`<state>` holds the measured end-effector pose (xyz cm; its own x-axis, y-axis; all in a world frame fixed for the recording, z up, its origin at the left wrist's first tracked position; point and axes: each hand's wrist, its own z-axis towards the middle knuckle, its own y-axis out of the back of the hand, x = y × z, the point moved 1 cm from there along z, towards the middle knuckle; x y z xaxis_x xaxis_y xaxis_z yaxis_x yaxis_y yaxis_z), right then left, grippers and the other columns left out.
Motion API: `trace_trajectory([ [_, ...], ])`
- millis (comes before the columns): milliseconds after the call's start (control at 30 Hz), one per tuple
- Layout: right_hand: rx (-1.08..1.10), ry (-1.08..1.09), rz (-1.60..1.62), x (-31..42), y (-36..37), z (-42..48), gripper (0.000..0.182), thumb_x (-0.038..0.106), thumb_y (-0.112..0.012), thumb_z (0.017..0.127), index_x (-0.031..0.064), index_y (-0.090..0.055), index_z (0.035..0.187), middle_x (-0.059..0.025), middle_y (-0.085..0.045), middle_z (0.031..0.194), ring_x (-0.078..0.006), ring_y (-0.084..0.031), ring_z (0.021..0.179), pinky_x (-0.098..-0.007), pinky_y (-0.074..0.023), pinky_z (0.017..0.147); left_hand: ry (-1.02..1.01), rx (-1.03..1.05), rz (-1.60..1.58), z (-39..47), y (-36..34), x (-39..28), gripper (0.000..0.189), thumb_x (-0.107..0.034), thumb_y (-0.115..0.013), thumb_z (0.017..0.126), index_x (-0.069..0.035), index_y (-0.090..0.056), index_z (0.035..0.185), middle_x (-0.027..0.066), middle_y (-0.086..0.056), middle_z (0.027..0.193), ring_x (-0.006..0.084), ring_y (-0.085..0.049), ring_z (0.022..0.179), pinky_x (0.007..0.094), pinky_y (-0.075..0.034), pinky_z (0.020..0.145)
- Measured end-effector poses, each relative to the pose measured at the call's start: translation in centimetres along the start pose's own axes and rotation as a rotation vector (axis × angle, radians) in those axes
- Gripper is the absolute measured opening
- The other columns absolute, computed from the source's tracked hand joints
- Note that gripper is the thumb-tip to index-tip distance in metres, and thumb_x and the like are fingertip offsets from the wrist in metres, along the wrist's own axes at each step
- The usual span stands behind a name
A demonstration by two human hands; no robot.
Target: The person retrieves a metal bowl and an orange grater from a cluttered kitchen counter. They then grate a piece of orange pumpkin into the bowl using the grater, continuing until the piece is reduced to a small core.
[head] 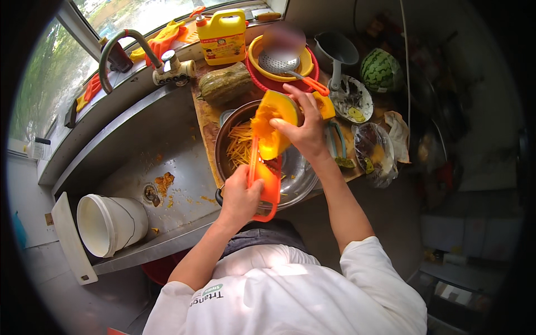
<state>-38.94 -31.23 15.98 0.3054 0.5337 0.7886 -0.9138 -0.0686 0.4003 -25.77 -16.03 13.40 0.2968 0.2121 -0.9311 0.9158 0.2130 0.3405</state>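
Observation:
My left hand [243, 194] is closed around the lower part of an orange plastic grater [272, 190], which slants over a metal pot. In my right hand [305, 125] is a thick piece of pumpkin [274, 121], its hollow orange inside facing left and its lower end at the grater's upper part. Thin pumpkin shreds [239, 146] lie in the pot [219, 144], left of the grater. Beside and partly under the grater is a shiny bowl [303, 184]. Another cut pumpkin piece [324, 105] rests just behind my right hand.
A whole green squash [226, 83], a yellow jug [222, 39], a skimmer [278, 63] on stacked baskets and a watermelon [380, 70] stand at the back. Left is a steel sink [125, 167] with scraps, a tap [138, 35] above it and a white bucket [98, 224] on its side.

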Motion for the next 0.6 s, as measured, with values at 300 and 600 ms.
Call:
trace_trajectory([
  [300,-0.009,-0.066,0.324,0.4,-1.5,-0.6,0.054,-0.003,-0.061,0.066,0.0007,-0.057,0.119,-0.0119,-0.065,0.107,-0.0207,-0.064,0.099,-0.0314,-0.0496,0.09,0.071,0.024,-0.013,0.1,0.2,0.5,0.024,-0.007,-0.063,0.08,0.006,-0.057,0.099,0.0216,-0.065,0.084,0.0348,-0.064,0.079,0.0391,-0.05,0.072],
  [600,-0.383,-0.123,0.049,-1.2,-2.7,-0.5,0.043,0.006,-0.063,0.068,0.0036,-0.06,0.111,-0.0197,-0.067,0.097,-0.0339,-0.066,0.088,-0.0396,-0.0523,0.081,-0.077,-0.009,0.151,-0.2,0.1,-0.9,0.02,-0.006,-0.061,0.082,0.004,-0.053,0.098,0.0263,-0.062,0.081,0.0439,-0.061,0.08,0.0455,-0.049,0.069],
])
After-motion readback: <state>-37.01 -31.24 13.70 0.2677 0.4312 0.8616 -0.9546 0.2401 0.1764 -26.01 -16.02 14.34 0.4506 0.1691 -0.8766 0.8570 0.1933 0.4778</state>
